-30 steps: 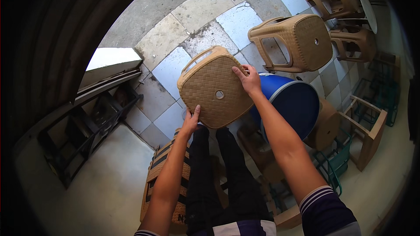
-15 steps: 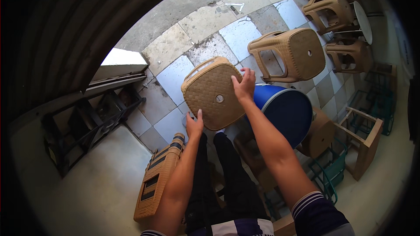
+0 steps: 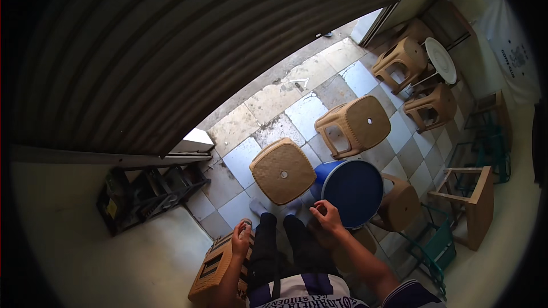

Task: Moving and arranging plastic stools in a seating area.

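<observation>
A woven-pattern tan plastic stool (image 3: 279,162) stands on the tiled floor just beyond my feet, its square seat with a small hole facing up. My left hand (image 3: 241,239) is off it, fingers loosely bent and seemingly holding nothing, above a stool lying on its side (image 3: 208,271). My right hand (image 3: 327,216) is also off the stool, with bent fingers apart and nothing between them. Near that hand is the blue drum (image 3: 353,194) with a dark blue top. Another tan stool (image 3: 365,125) stands beyond the drum.
A ribbed metal shutter (image 3: 228,39) hangs across the far side. A dark rack (image 3: 151,194) lines the left wall. At right are tan stools (image 3: 432,107), a round white-topped table (image 3: 440,59), a wooden-framed stool (image 3: 476,205) and a green metal frame (image 3: 436,245).
Both hands have let go of the stool and drawn back toward my body. The stool now stands on the floor. The view has tilted up, showing more shutter.
</observation>
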`<move>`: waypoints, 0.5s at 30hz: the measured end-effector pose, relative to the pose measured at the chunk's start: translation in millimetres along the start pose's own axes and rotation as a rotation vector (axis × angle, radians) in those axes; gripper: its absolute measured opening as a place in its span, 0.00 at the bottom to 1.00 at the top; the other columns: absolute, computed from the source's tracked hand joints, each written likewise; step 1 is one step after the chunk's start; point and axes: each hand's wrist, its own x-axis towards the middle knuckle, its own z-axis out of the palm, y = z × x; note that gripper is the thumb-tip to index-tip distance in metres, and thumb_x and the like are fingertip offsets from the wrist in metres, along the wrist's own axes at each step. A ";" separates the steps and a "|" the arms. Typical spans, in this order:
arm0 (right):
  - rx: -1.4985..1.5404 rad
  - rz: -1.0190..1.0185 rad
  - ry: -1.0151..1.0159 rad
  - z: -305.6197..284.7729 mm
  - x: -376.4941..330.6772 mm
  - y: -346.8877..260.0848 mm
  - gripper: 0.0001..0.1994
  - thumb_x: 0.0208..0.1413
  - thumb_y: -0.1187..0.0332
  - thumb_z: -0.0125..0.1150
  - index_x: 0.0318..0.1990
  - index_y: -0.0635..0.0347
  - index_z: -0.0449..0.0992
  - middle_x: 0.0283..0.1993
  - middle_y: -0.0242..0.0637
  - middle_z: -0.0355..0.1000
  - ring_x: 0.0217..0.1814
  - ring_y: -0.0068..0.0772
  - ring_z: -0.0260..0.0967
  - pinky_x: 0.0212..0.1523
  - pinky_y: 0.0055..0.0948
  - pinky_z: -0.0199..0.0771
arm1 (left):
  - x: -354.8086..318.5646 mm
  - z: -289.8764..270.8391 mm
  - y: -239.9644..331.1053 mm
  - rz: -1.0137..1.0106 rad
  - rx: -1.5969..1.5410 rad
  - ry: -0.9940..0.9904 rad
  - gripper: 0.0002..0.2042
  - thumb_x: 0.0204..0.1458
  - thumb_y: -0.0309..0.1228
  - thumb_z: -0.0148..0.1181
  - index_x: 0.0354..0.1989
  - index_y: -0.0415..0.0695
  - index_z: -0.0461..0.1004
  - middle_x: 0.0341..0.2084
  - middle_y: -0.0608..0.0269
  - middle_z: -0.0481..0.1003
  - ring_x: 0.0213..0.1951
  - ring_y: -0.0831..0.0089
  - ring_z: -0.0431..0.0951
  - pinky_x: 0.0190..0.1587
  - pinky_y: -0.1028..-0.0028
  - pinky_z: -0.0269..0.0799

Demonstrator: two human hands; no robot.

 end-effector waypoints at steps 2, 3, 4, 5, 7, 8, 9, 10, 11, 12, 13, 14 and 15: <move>0.070 0.065 -0.025 -27.0 -13.2 -18.7 0.18 0.54 0.55 0.70 0.41 0.62 0.77 0.35 0.40 0.79 0.37 0.29 0.77 0.40 0.28 0.76 | -12.3 -11.5 10.3 0.011 -0.086 0.001 0.23 0.60 0.42 0.61 0.57 0.39 0.70 0.49 0.54 0.75 0.53 0.67 0.74 0.57 0.70 0.68; 0.114 0.052 -0.008 -37.6 -19.5 -27.5 0.19 0.54 0.55 0.70 0.42 0.62 0.78 0.35 0.39 0.79 0.35 0.28 0.77 0.40 0.27 0.76 | -19.1 -17.4 14.9 0.003 -0.171 0.005 0.23 0.60 0.42 0.60 0.57 0.39 0.70 0.49 0.54 0.75 0.53 0.67 0.75 0.57 0.71 0.69; 0.133 0.022 0.048 -46.8 -23.7 -26.7 0.19 0.56 0.55 0.69 0.43 0.62 0.77 0.36 0.38 0.79 0.34 0.26 0.77 0.38 0.26 0.76 | -23.1 -16.0 37.4 -0.023 -0.168 -0.030 0.24 0.61 0.44 0.59 0.58 0.39 0.70 0.49 0.55 0.76 0.53 0.68 0.74 0.55 0.71 0.70; 0.135 0.012 0.074 -57.4 -31.6 -25.0 0.19 0.56 0.55 0.69 0.43 0.62 0.77 0.36 0.38 0.79 0.34 0.26 0.77 0.38 0.26 0.76 | -27.7 -10.1 59.8 -0.003 -0.169 -0.048 0.24 0.61 0.44 0.59 0.58 0.39 0.70 0.49 0.55 0.76 0.53 0.68 0.74 0.55 0.71 0.70; 0.345 0.078 0.144 -72.9 -41.1 -30.8 0.21 0.56 0.53 0.69 0.45 0.64 0.76 0.38 0.39 0.79 0.34 0.27 0.78 0.36 0.25 0.77 | -31.1 -2.7 96.9 -0.153 -0.264 -0.099 0.24 0.61 0.45 0.58 0.59 0.39 0.69 0.52 0.55 0.74 0.53 0.69 0.74 0.54 0.71 0.70; 0.348 0.099 0.142 -80.3 -47.5 -44.9 0.23 0.56 0.52 0.68 0.46 0.65 0.76 0.39 0.41 0.79 0.34 0.29 0.79 0.36 0.25 0.79 | -23.0 -2.0 98.9 -0.022 -0.240 -0.123 0.25 0.61 0.46 0.58 0.60 0.42 0.68 0.55 0.56 0.72 0.56 0.68 0.73 0.53 0.70 0.71; 0.354 0.084 0.158 -82.9 -51.7 -50.6 0.23 0.56 0.52 0.68 0.46 0.65 0.76 0.39 0.41 0.79 0.34 0.29 0.79 0.36 0.25 0.79 | -21.3 -5.2 101.1 -0.007 -0.226 -0.154 0.25 0.61 0.47 0.58 0.60 0.43 0.68 0.56 0.56 0.71 0.57 0.67 0.72 0.52 0.70 0.72; 0.345 0.092 0.163 -84.2 -59.0 -54.8 0.22 0.57 0.53 0.68 0.47 0.64 0.75 0.38 0.38 0.78 0.34 0.27 0.79 0.33 0.23 0.76 | -19.7 -7.5 103.1 0.008 -0.210 -0.187 0.25 0.61 0.47 0.58 0.61 0.44 0.68 0.57 0.56 0.70 0.58 0.67 0.71 0.52 0.69 0.72; 0.337 0.101 0.179 -86.3 -66.1 -58.1 0.21 0.58 0.54 0.67 0.48 0.62 0.75 0.37 0.36 0.78 0.34 0.25 0.79 0.31 0.20 0.73 | -15.8 -6.3 108.2 0.044 -0.195 -0.202 0.24 0.61 0.47 0.58 0.60 0.44 0.69 0.56 0.57 0.72 0.59 0.66 0.72 0.51 0.68 0.73; 0.353 0.090 0.189 -87.3 -74.7 -59.5 0.21 0.58 0.53 0.66 0.48 0.62 0.75 0.37 0.35 0.77 0.34 0.25 0.79 0.31 0.21 0.73 | -9.8 -6.6 113.7 0.065 -0.194 -0.222 0.24 0.61 0.47 0.58 0.60 0.44 0.69 0.56 0.57 0.72 0.59 0.66 0.72 0.51 0.68 0.73; 0.357 0.078 0.214 -88.4 -77.5 -60.8 0.21 0.58 0.53 0.66 0.48 0.62 0.75 0.37 0.35 0.77 0.34 0.25 0.79 0.31 0.21 0.73 | -2.9 -8.4 119.4 0.089 -0.168 -0.253 0.23 0.61 0.46 0.58 0.59 0.44 0.70 0.55 0.58 0.73 0.58 0.67 0.73 0.51 0.68 0.73; 0.398 0.065 0.251 -85.6 -87.0 -60.2 0.21 0.58 0.52 0.66 0.48 0.62 0.75 0.37 0.35 0.78 0.34 0.26 0.79 0.32 0.21 0.73 | -3.7 -12.6 127.6 0.102 -0.133 -0.291 0.22 0.61 0.45 0.58 0.58 0.44 0.71 0.54 0.59 0.74 0.56 0.67 0.74 0.51 0.67 0.73; 0.440 0.051 0.289 -83.3 -96.9 -59.1 0.21 0.58 0.52 0.66 0.47 0.62 0.75 0.37 0.35 0.78 0.34 0.26 0.79 0.32 0.21 0.73 | 1.2 -13.6 138.2 0.140 -0.116 -0.315 0.20 0.62 0.44 0.58 0.56 0.44 0.73 0.52 0.60 0.75 0.54 0.68 0.75 0.51 0.67 0.74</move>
